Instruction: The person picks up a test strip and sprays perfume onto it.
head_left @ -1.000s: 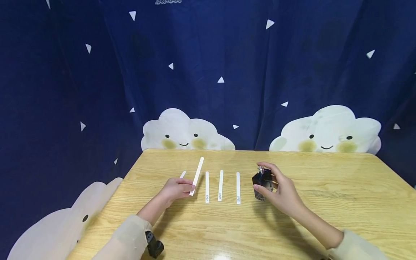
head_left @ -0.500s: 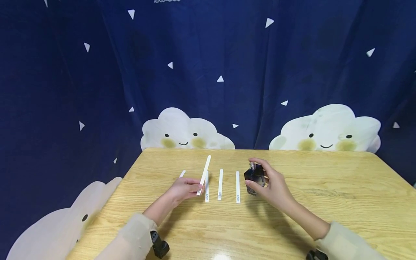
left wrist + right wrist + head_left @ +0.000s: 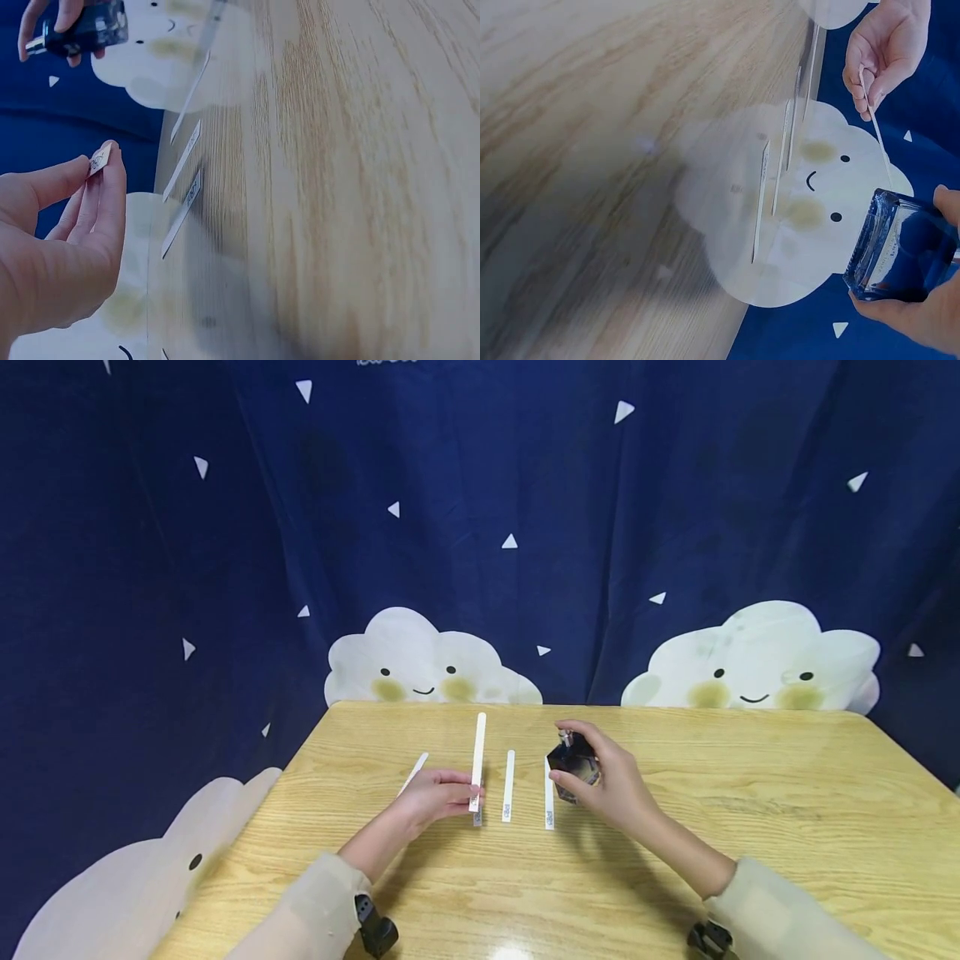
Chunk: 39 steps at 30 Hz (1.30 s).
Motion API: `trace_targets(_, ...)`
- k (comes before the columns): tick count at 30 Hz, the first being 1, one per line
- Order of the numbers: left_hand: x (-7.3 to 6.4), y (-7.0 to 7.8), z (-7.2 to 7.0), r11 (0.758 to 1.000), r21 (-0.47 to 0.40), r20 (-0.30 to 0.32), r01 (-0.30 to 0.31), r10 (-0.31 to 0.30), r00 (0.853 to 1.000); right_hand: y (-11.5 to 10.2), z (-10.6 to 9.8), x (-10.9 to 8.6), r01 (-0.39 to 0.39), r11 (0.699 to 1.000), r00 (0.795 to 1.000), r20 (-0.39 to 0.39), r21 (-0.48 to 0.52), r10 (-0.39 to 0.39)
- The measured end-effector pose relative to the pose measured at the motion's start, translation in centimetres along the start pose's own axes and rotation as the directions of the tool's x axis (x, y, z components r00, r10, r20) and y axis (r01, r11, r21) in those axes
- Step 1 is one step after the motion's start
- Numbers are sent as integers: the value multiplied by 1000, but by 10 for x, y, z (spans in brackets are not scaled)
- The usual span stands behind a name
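My left hand [image 3: 435, 797] pinches a white paper test strip [image 3: 478, 752] by its printed lower end, held up over the table with its rounded tip pointing away. In my right hand [image 3: 618, 781] is a dark glass perfume bottle [image 3: 576, 764], gripped between thumb and fingers, with its silver spray nozzle [image 3: 566, 737] uppermost. The bottle's thick glass base [image 3: 874, 247] faces the right wrist view. Between the hands lies one strip [image 3: 508, 785]; another strip [image 3: 550, 810] is partly covered by the bottle. Directly beneath the held strip, a further strip [image 3: 477, 820] is mostly hidden.
At the left, a slanted strip [image 3: 415, 770] lies partly behind my left hand. All rest on a wooden table [image 3: 480, 885]. A dark blue curtain [image 3: 465, 485] with clouds and triangles hangs behind the table's far edge.
My left hand has moved right with the strip, which now stands more upright. The right hand has carried the perfume bottle left and slightly up, bringing the two closer together.
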<state>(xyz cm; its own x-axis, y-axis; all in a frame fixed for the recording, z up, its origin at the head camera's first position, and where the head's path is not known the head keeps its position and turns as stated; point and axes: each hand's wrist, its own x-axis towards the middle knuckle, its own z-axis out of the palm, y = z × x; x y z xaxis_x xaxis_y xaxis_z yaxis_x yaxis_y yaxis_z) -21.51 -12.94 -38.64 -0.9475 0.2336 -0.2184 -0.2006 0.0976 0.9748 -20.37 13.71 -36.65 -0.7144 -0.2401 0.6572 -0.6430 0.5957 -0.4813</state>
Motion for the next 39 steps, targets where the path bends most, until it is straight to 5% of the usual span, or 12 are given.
trace_targets(16, 1, 2, 18, 998, 49, -11, -29, 29, 1000, -5, 16, 11, 11, 999, 998, 58, 40, -14)
trace_targets(39, 0, 3, 32, 997, 57, 13, -58, 58, 998, -8, 17, 9, 84, 989, 996, -2, -125, -85)
